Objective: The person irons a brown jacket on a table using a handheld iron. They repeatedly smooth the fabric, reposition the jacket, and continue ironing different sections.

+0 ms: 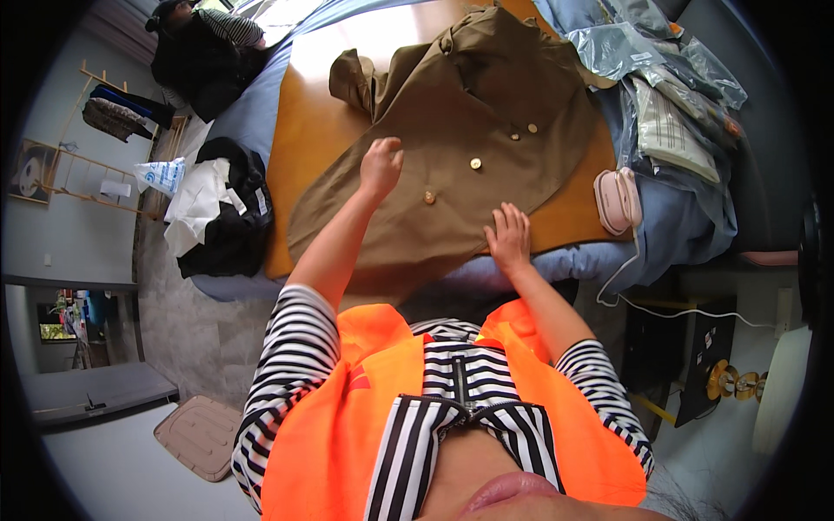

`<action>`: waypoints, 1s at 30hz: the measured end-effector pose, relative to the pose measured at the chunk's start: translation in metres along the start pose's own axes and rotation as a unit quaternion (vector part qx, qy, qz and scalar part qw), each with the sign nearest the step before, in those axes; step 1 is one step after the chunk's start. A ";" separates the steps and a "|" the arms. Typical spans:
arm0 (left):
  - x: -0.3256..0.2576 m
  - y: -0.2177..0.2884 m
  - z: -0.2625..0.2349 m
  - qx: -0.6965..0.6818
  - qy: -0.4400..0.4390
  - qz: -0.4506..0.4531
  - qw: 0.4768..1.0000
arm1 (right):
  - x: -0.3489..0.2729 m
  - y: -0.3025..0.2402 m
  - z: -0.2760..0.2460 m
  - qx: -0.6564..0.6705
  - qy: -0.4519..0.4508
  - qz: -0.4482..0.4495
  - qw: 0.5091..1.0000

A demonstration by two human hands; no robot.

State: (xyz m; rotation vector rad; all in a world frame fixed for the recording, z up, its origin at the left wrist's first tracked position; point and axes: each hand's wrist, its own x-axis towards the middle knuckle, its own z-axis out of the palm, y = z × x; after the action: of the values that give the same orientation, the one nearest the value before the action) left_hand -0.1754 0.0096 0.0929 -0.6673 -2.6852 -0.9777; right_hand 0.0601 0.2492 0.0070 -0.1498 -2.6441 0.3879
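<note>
A brown coat (426, 130) with several light, gold-toned buttons is spread over an orange-brown board on the table. Its upper part lies bunched in folds, and its lower edge hangs toward me. Over the coat's left half is my left hand (380, 168), its fingers curled closed; whatever might be in them is hidden. My right hand (511, 236) rests with spread fingers at the coat's lower right edge, holding nothing. Between the hands lie a button (475, 163) and another button (429, 198) on the cloth.
A pink handheld appliance (617, 200) with a white cord (665, 311) sits right of the coat. Bagged clothes (673, 130) are piled beyond it. Black and white garments (221, 208) lie at the left edge. Another person (208, 56) is at the far left.
</note>
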 end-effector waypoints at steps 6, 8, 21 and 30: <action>0.131 0.033 0.045 0.040 -0.006 -0.076 0.996 | -0.011 0.003 0.008 -0.017 0.008 -0.001 1.000; 0.161 0.048 0.061 0.051 0.016 -0.094 0.994 | -0.010 0.004 0.008 -0.020 0.008 -0.003 1.000; 0.179 0.027 0.070 -0.025 -0.028 -0.083 0.996 | -0.009 0.003 0.005 -0.008 -0.001 0.005 1.000; -0.102 0.000 -0.082 -0.303 -0.214 -0.218 0.903 | -0.010 0.004 0.006 0.008 0.011 -0.003 1.000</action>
State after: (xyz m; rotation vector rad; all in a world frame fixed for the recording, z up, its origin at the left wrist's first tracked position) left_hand -0.0828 -0.0785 0.1211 -0.4057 -2.9666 -2.0551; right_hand 0.0667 0.2497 -0.0041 -0.1386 -2.6186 0.4041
